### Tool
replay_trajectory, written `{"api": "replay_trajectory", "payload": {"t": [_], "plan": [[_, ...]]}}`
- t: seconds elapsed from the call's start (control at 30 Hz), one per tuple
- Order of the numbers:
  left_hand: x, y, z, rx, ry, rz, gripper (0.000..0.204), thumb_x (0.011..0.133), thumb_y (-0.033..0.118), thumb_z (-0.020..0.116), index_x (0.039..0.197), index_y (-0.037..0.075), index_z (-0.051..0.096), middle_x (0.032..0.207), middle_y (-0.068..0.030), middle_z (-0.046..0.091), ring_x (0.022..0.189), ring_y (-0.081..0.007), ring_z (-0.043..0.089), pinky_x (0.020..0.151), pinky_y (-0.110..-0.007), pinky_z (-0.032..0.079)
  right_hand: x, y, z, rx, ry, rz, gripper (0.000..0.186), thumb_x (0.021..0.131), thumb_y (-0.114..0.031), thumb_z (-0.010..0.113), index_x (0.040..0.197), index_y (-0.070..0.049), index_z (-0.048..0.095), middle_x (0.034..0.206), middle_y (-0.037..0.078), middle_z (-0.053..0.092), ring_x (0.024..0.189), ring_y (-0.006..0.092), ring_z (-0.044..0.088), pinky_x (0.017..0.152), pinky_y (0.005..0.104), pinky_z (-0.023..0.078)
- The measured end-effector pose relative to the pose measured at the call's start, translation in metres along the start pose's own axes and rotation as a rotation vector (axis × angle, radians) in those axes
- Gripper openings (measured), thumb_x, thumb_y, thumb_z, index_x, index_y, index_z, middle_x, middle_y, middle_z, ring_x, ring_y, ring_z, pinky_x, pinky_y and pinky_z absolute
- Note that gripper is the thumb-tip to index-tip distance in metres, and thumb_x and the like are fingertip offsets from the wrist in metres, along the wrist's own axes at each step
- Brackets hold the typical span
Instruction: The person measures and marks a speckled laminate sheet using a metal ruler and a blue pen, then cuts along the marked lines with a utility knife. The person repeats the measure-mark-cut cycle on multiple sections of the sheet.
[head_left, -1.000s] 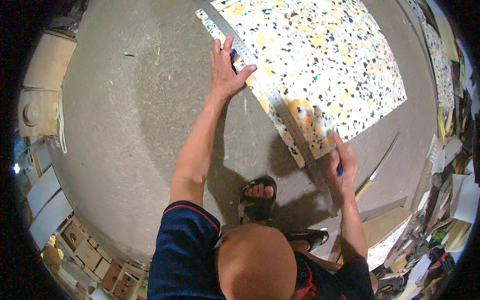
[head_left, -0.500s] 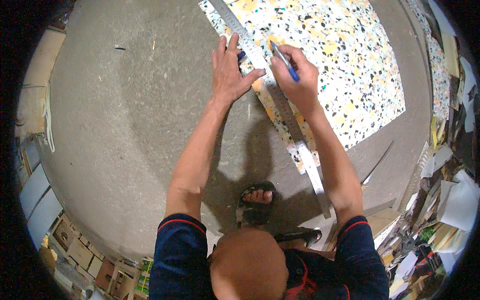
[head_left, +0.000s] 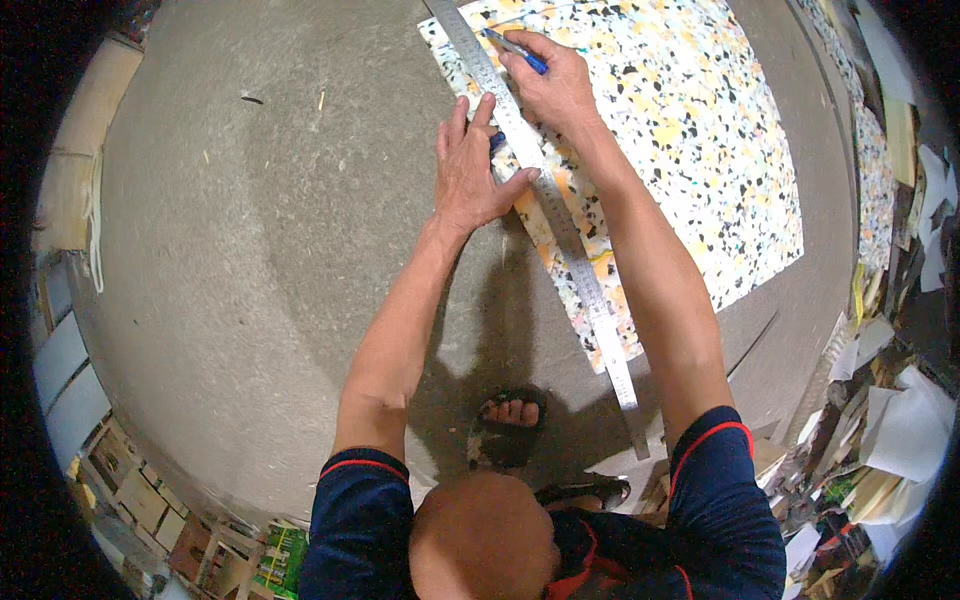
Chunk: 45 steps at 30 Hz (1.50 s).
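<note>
A speckled foam sheet, white with yellow and black flecks, lies on the floor. Along its left edge runs a long metal ruler, its near end sticking out past the sheet. My left hand rests with fingers spread at the sheet's left edge, its thumb pressing on the ruler. Beside its index finger shows a small dark blue thing, mostly hidden. My right hand is closed around a blue pen, whose tip is close to the ruler's right edge near the far end.
Scraps of paper and boards are heaped along the right side, near another speckled foam strip. Wooden crates and panels line the left. My sandalled foot stands just before the sheet's near corner.
My right hand has moved with the pen up and left along the ruler, toward its far end. My left hand stays at about the same place on the ruler.
</note>
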<state>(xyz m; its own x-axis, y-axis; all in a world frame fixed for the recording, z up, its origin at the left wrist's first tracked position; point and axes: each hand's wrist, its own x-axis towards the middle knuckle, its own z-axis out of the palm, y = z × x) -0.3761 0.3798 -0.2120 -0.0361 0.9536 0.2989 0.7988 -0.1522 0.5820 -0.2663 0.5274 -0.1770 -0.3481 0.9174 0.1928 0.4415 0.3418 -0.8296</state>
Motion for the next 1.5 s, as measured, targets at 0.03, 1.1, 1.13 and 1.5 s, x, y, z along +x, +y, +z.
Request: {"api": "replay_trajectory", "payload": {"t": [0.03,1.1,1.13,1.5], "plan": [[-0.001,-0.001,0.000,0.003,-0.002,0.016,0.100,0.081,0.051,0.079,0.152,0.000,0.030,0.159,-0.0221,0.035,0.147,-0.0486,0.026,0.118,-0.062,0.020,0.002,0.001,0.002,0.016,-0.017,0.015,0.036,0.095,-0.029,0.067,0.126,-0.010,0.070,0.071,0.005,0.068,0.057,0.0116,0.062,0.057,0.0299,0.052],[-0.015,0.029,0.065,-0.230,0.103,-0.081,0.093,0.082,0.028,0.079,0.158,0.007,0.030,0.163,-0.0288,0.020,0.140,-0.0416,0.043,0.113,-0.048,0.042,-0.355,-0.024,-0.237,-0.208,-0.402,0.326,0.030,0.096,-0.009,0.067,0.126,-0.006,0.069,0.113,0.018,0.074,0.093,0.0226,0.073,0.083,0.0355,0.056],[-0.015,0.030,0.065,-0.255,0.101,-0.101,0.093,0.082,0.027,0.079,0.158,0.008,0.030,0.163,-0.0290,0.021,0.140,-0.0416,0.043,0.113,-0.048,0.042,-0.367,-0.027,-0.245,-0.173,-0.397,0.373,0.031,0.096,-0.008,0.067,0.127,-0.006,0.069,0.114,0.018,0.074,0.094,0.0229,0.073,0.083,0.0357,0.056],[-0.014,0.022,0.064,-0.008,0.104,-0.040,0.093,0.081,0.036,0.078,0.158,0.010,0.032,0.160,-0.0308,0.027,0.147,-0.0457,0.031,0.119,-0.052,0.030,-0.382,-0.039,-0.274,-0.236,-0.543,0.479,0.027,0.091,-0.004,0.067,0.117,-0.002,0.071,0.099,0.018,0.073,0.080,0.0244,0.071,0.073,0.0383,0.055]]}}
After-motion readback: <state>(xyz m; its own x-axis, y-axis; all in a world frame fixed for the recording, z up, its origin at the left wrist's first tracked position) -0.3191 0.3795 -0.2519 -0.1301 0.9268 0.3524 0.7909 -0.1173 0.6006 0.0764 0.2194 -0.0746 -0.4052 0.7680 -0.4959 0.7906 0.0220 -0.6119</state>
